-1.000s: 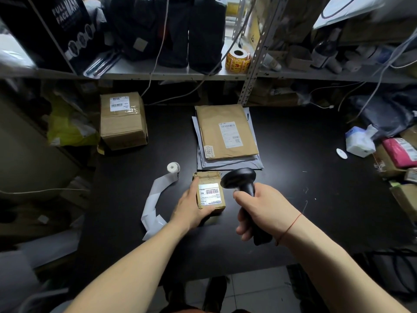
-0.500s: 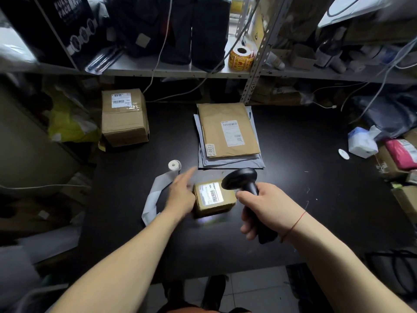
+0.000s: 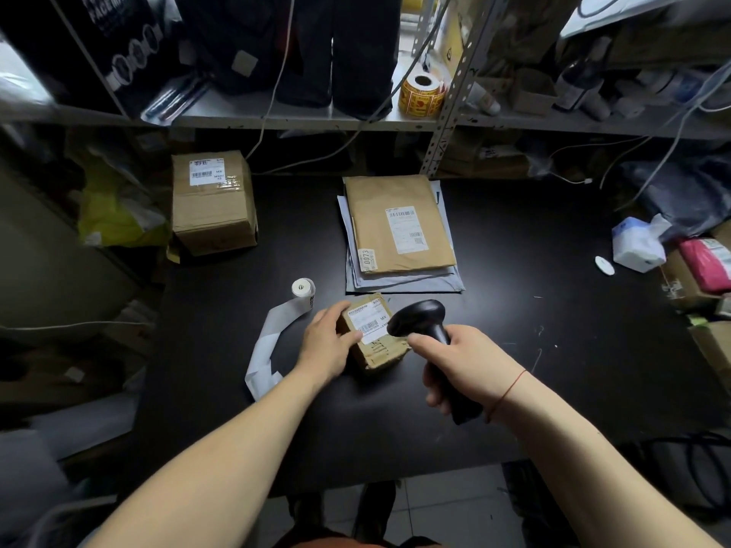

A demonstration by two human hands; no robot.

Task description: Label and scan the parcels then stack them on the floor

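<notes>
Small brown cardboard parcel [image 3: 375, 350], taped, soft at the corners, white barcode label on top. It's on the matte black counter [image 3: 514, 310] near the front edge, about mid-width, turned askew. Left hand [image 3: 326, 342]: grip curled round the parcel's left side, probably steadying it so the label faces up. Right hand [image 3: 466, 365]: grip wrapped tight on the glossy black pistol-shaped plastic scanner [image 3: 419, 316], whose head is just over the parcel's right edge, aimed at the barcode. Behind, a flat kraft paper mailer [image 3: 395, 199] tops smooth grey poly mailers [image 3: 395, 285]. White label roll [image 3: 302, 288] left of the parcel. Larger cardboard box [image 3: 213, 215] at the back-left corner.
</notes>
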